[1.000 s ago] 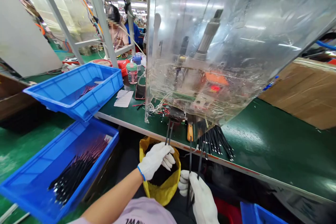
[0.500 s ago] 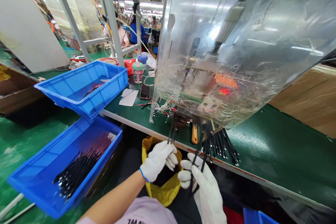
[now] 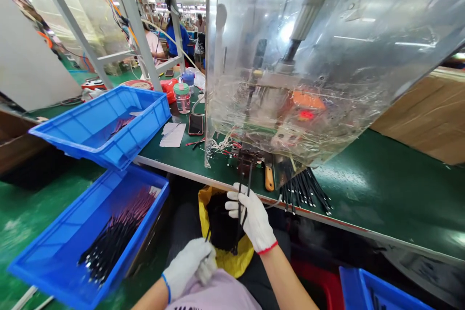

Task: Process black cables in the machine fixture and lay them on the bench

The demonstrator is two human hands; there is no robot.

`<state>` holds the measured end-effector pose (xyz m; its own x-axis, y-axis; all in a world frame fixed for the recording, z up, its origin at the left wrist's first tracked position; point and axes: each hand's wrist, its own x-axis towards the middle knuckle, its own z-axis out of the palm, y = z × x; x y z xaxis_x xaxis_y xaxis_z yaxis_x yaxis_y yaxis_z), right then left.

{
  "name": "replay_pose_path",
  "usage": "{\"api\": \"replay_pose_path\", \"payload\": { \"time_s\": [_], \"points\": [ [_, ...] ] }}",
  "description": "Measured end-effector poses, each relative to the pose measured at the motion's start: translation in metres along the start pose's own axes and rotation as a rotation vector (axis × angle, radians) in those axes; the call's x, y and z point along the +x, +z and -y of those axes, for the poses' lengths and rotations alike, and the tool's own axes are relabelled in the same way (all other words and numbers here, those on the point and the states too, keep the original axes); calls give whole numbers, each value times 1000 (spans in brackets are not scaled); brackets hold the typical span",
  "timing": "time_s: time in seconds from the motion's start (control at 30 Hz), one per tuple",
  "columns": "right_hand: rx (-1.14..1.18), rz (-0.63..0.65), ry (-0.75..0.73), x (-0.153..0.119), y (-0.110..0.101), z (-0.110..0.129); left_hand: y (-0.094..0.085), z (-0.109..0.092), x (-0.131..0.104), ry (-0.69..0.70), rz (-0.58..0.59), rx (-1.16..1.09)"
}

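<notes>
Head view is showing right hand (image 3: 254, 218) fingers clamping black strips (image 3: 242, 208) at the green bench (image 3: 363, 193) front edge; left hand (image 3: 189, 264) fingers curling together below.

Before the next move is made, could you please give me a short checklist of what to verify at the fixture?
1. Right hand holds two black strips: ok.
2. Strip tips reach the fixture under the clear cover: ok; whether they are fully seated: cannot tell.
3. Left hand is low near the body, away from the fixture: ok; its grip on a strip: cannot tell.
4. Yellow bag sits open below the table edge: ok.
5. Loose strip pile lies beside the fixture, not in its slot: ok.
6. Red light is lit inside the cover: ok; its meaning: cannot tell.
</notes>
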<state>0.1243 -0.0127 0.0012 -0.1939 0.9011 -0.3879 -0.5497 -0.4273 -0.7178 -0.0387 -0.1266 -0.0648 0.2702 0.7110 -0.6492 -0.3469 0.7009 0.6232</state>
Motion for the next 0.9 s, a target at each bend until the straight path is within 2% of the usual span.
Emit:
{"api": "replay_pose_path", "payload": {
  "time_s": [0.1, 0.2, 0.3, 0.47, 0.57, 0.7, 0.9],
  "points": [
    [24, 15, -24, 19, 7, 14, 26, -18, 16, 3, 16, -290],
    [59, -9, -20, 34, 13, 32, 48, -38, 18, -2, 66, -413],
    [69, -43, 24, 35, 13, 39, 59, -50, 11, 7, 146, -480],
    [-75, 49, 145, 17, -4, 21, 66, -63, 0, 12, 217, -531],
    [-147, 6, 133, 15, -8, 15, 70, -66, 1, 18, 212, -522],
    [-109, -33, 115, 29, 0, 29, 70, -63, 6, 23, 157, -505],
    [-50, -52, 124, 46, 9, 46, 59, -56, 11, 23, 73, -526]
  ]
}}
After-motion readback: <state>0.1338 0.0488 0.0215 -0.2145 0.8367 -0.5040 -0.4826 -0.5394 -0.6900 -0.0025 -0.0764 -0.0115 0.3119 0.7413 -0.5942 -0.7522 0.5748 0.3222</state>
